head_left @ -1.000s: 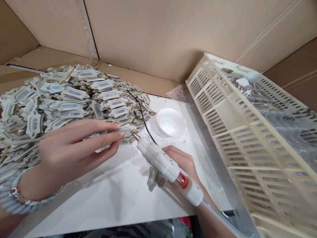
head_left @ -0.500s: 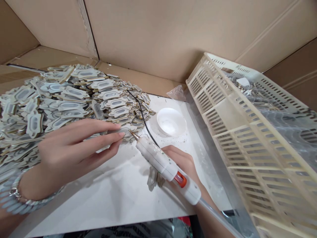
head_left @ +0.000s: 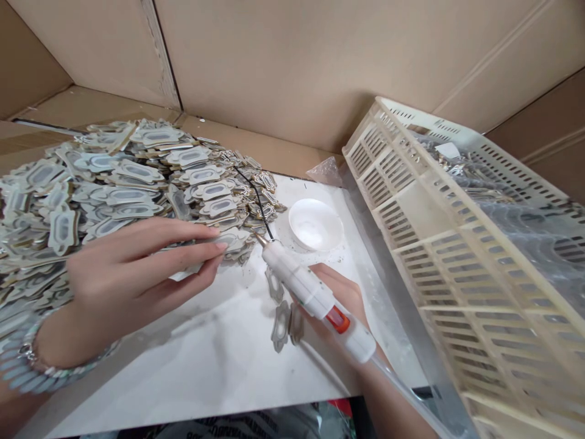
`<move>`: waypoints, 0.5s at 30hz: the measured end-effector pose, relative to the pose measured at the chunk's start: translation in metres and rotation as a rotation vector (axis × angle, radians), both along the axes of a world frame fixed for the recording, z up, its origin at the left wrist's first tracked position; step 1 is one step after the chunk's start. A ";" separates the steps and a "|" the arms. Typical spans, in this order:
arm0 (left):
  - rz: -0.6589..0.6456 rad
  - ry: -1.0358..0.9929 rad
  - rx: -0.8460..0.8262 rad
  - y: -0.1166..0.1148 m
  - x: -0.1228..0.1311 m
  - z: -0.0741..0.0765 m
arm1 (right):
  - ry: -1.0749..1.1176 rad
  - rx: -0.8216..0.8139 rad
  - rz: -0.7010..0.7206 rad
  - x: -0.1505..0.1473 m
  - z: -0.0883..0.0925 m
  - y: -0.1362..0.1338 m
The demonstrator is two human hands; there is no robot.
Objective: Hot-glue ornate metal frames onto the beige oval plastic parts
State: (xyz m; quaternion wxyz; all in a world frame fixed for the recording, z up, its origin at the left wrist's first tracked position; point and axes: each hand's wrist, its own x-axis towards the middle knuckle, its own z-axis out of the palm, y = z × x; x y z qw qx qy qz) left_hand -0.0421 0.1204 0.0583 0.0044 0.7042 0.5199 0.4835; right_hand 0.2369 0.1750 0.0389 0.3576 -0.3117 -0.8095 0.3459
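My left hand [head_left: 141,262] pinches the left end of a flat grey-white piece [head_left: 237,240] between thumb and fingers, at the right edge of a large heap of similar pieces [head_left: 132,195]. My right hand [head_left: 342,299] is wrapped round a white glue gun [head_left: 301,280] with an orange part and a clear stick at its rear. Its metal tip points up and left, a little to the right of the held piece and apart from it. Several loose pieces [head_left: 280,326] lie on the white table beneath the gun.
A white bowl [head_left: 315,224] stands behind the gun, with small specks around it. At the right is a cream slatted plastic crate [head_left: 439,244] holding clear plastic trays. A black cord [head_left: 259,200] runs over the heap. Cardboard walls [head_left: 274,67] stand behind.
My right hand and the glue gun have moved right, so the tip is off the held piece. Another loose piece now shows under the gun. My left hand has barely moved.
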 end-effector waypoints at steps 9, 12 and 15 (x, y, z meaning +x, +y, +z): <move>-0.111 -0.099 -0.119 -0.012 0.044 0.009 | 0.043 -0.410 -0.062 -0.005 0.019 -0.009; -0.163 -0.219 -0.212 -0.015 0.055 -0.001 | 0.087 -0.564 -0.010 -0.005 0.015 -0.011; -0.213 -0.272 -0.258 -0.018 0.062 -0.006 | 0.128 -0.598 0.028 -0.005 0.006 -0.012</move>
